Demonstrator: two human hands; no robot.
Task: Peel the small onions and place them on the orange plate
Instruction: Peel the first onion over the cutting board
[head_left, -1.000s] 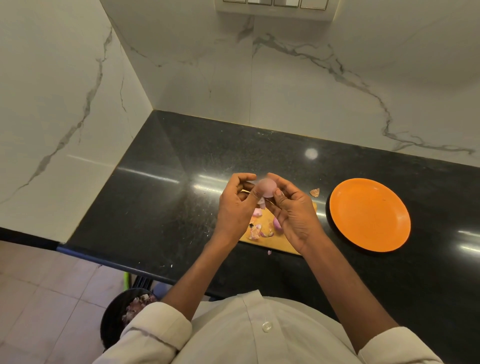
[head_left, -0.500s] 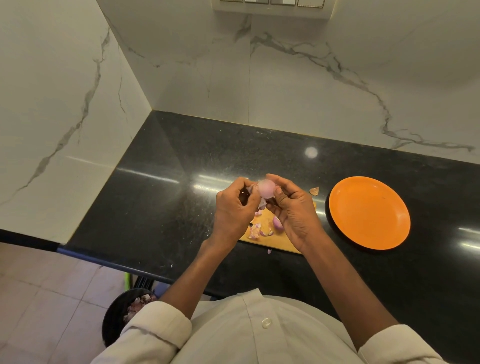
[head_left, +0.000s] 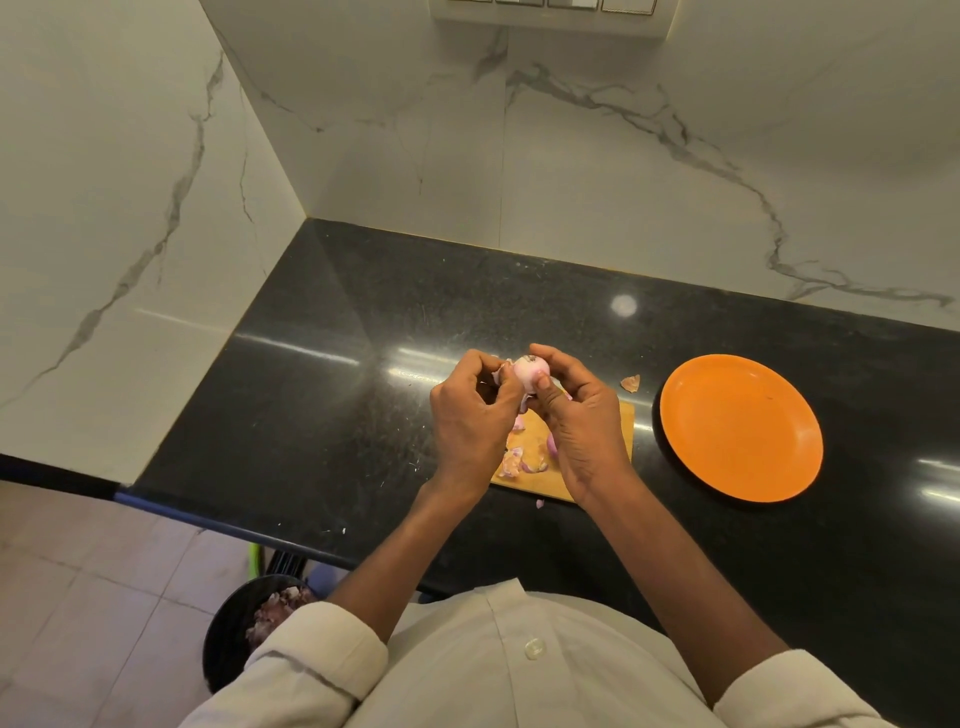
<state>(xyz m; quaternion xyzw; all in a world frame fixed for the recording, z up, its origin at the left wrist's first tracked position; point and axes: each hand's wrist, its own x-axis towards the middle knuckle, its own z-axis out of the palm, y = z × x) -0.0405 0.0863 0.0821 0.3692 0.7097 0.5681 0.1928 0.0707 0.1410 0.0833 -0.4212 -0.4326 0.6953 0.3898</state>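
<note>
- A small, pale pink, partly peeled onion (head_left: 530, 370) is held up above the far end of a rectangular wooden cutting board (head_left: 597, 457), between the fingertips of both hands.
- The right hand (head_left: 582, 415) grasps the onion, with its thumb on the near side of the bulb and its fingers curled over the far side.
- The left hand (head_left: 470, 410) has its fingers curled at the onion's left side, pinching a loose flap of pale skin (head_left: 503, 371) that still hangs on the bulb.
- On the cutting board, beneath and between the hands, lie pink and pale onion peel scraps (head_left: 519, 460); another pink piece shows at the edge of the right hand, partly hidden.
- One tiny pink scrap (head_left: 540, 503) lies on the glossy black stone countertop (head_left: 322, 395), just off the board's near edge.
- A small dry brown piece of peel (head_left: 630, 383) lies on the countertop, between the board's far right corner and the plate.
- The round orange plate (head_left: 740, 428) sits on the countertop to the right of the board, near it but apart, with nothing on it except a tiny dark speck.
- White marble-look walls (head_left: 597, 171) with grey veins close the counter on the left and far sides.
- Low at the left, below the counter edge, a round black bin (head_left: 228, 639) holds purplish peelings.
- The person wears a cream shirt (head_left: 493, 670) with rolled-up sleeves.
</note>
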